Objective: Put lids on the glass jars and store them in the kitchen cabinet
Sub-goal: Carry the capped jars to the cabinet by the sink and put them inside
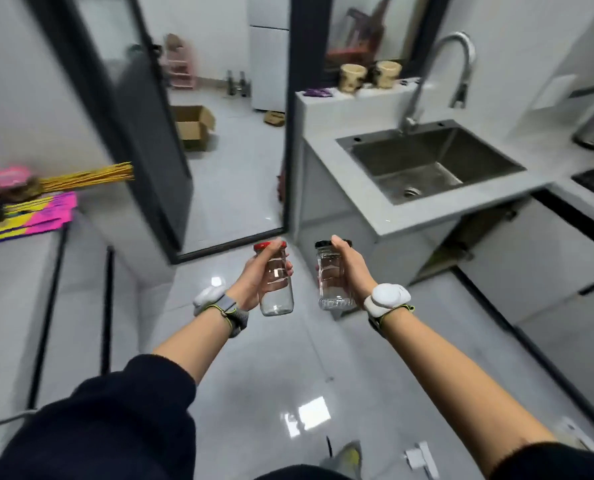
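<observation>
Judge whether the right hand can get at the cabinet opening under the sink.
Probably yes: the right hand, gripping the black-lidded jar, is held close to the cabinet opening, whose door looks swung open, and nothing stands between them.

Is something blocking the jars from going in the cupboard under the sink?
Nothing visible does. The left hand holds the red-lid jar and the right hand the black-lid jar, in the air. Only bare floor lies between them and the cabinet under the sink, which looks open.
</observation>
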The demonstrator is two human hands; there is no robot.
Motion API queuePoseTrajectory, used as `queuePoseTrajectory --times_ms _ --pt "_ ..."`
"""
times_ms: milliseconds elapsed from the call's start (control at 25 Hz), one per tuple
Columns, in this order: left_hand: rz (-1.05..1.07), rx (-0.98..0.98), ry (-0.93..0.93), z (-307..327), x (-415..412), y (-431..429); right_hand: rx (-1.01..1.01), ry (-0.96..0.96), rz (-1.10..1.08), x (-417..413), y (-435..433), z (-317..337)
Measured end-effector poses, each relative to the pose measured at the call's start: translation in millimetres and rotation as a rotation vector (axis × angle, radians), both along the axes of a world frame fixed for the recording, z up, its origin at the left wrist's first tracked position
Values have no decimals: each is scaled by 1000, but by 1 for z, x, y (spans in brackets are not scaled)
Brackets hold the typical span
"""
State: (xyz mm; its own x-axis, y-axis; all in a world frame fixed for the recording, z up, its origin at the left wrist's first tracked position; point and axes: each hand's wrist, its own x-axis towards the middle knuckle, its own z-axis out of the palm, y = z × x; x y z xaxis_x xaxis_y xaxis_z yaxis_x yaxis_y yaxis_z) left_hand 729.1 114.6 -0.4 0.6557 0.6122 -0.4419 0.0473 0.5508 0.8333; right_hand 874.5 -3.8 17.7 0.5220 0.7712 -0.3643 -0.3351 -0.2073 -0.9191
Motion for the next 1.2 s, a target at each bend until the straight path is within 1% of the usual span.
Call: queuePoseTrajectory --times_ms 120,240,360,480,720,920,1080,1200 --pt "-110 -31 -8 -9 113 -47 -17 -18 -133 92 -59 -1" --pt "-237 -6 25 -12 223 -101 -48 -44 -258 182 -118 -3" --pt "-360 25 41 -21 301 -137 -62 -31 -359 244 -159 -6" --pt "-470 6 55 -33 372 -154 -87 -32 -439 305 -184 -18" --pt "-595 -27 65 -53 495 -139 -132 32 -607 412 -184 -49" --pt "-635 -35 94 -59 596 -120 -150 119 -778 494 -166 -66" --pt "-652 28 164 -76 651 -116 -192 149 -763 543 -164 -77" --pt "-640 30 209 -92 692 -119 -224 150 -743 588 -167 -89"
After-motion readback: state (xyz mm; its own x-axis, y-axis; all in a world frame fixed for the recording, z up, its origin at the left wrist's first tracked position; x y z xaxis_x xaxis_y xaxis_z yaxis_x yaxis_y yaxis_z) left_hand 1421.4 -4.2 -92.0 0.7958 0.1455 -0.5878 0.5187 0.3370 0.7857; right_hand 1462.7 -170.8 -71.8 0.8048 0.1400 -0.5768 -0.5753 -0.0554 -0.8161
